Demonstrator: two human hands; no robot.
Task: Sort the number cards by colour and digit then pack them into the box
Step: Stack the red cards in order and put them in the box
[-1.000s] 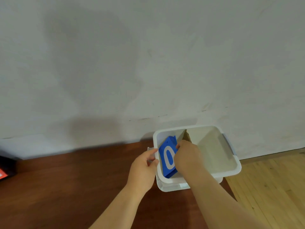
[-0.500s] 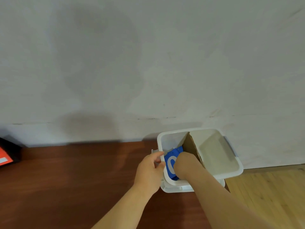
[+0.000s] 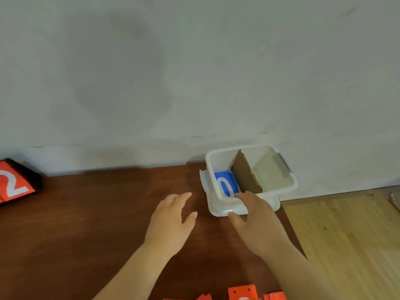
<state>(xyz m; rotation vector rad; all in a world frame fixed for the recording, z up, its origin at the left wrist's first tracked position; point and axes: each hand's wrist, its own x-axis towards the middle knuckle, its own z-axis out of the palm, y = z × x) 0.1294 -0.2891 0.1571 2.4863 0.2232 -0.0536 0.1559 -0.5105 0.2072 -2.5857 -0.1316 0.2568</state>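
A white plastic box (image 3: 287, 187) stands at the table's far right corner, split by a brown cardboard divider (image 3: 245, 177). Blue number cards (image 3: 225, 184), a white 0 on top, lie in its left compartment. The right compartment looks empty. My left hand (image 3: 172, 221) hovers open over the table, left of the box, holding nothing. My right hand (image 3: 257, 221) is open in front of the box, fingertips by its near rim, holding nothing. Orange cards (image 3: 242, 292) peek in at the bottom edge.
An orange card with a white 2 (image 3: 13, 185) rests on a black holder at the far left. The brown table (image 3: 86, 224) ends on the right just past the box, above a wooden floor (image 3: 346, 234). A grey wall runs behind.
Both hands have let go of the blue cards and drawn back out of the box toward me. The blue cards now lie flat in the left compartment. The view has tilted downward.
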